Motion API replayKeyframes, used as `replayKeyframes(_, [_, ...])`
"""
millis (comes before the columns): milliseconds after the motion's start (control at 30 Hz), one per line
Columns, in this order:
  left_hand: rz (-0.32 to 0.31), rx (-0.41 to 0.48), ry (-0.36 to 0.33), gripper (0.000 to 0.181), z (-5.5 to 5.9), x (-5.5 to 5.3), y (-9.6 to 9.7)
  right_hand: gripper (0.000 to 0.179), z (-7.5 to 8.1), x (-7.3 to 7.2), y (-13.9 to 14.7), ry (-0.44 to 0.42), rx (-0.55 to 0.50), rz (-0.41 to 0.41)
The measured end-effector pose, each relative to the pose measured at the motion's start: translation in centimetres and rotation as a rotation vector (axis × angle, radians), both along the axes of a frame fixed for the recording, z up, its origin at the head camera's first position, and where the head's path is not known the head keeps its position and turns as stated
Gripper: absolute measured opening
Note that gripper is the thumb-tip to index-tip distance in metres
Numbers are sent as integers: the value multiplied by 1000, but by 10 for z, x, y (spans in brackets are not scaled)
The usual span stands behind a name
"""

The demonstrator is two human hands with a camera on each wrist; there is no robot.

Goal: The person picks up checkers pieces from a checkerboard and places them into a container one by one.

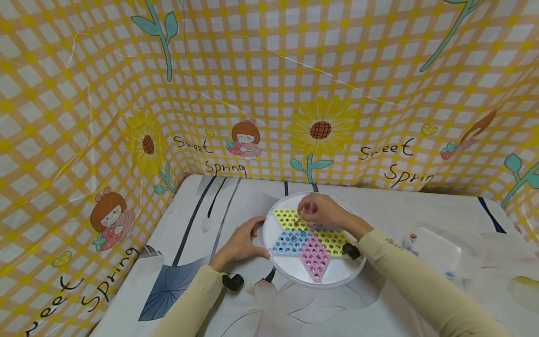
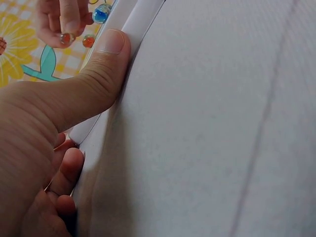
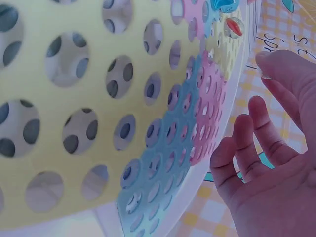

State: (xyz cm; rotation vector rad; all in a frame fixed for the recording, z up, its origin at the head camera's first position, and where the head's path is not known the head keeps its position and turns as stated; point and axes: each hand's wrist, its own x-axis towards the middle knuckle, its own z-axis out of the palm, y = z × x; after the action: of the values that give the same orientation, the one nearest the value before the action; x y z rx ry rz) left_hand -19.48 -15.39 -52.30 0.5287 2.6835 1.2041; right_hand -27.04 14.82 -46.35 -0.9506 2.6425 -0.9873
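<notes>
A round white Chinese checkers board with a yellow, blue and pink holed star lies on the table. My left hand grips its left rim, the thumb along the edge and the other fingers curled beside it. Over the far part of the star, my right hand pinches a small orange-tinted glass marble at its fingertips. An orange marble and a blue marble sit on the board. In the right wrist view the right hand's fingers are bent and the pinched marble is hidden.
Right of the board stands a clear plastic container, with small coloured items near its corners. A checked, flower-printed cloth rises behind and along the left. The table has a printed floral cover.
</notes>
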Motion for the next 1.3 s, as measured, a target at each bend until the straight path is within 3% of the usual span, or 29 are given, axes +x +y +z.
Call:
replayKeyframes(433, [2,-8,12,105,0,0,0,16,13,5,4,73,-50,-59])
replayKeyframes(867, [-3,-5,12,105,0,0,0,16,16,7,11,132,-83,-80])
replayKeyframes(1067, [-6,7,4,105,0,0,0,19,19,11,21,157,-100,-98])
replayKeyframes(1300, [-3,16,6,105,-3,0,0,14,28,16,42,242,-115,-131])
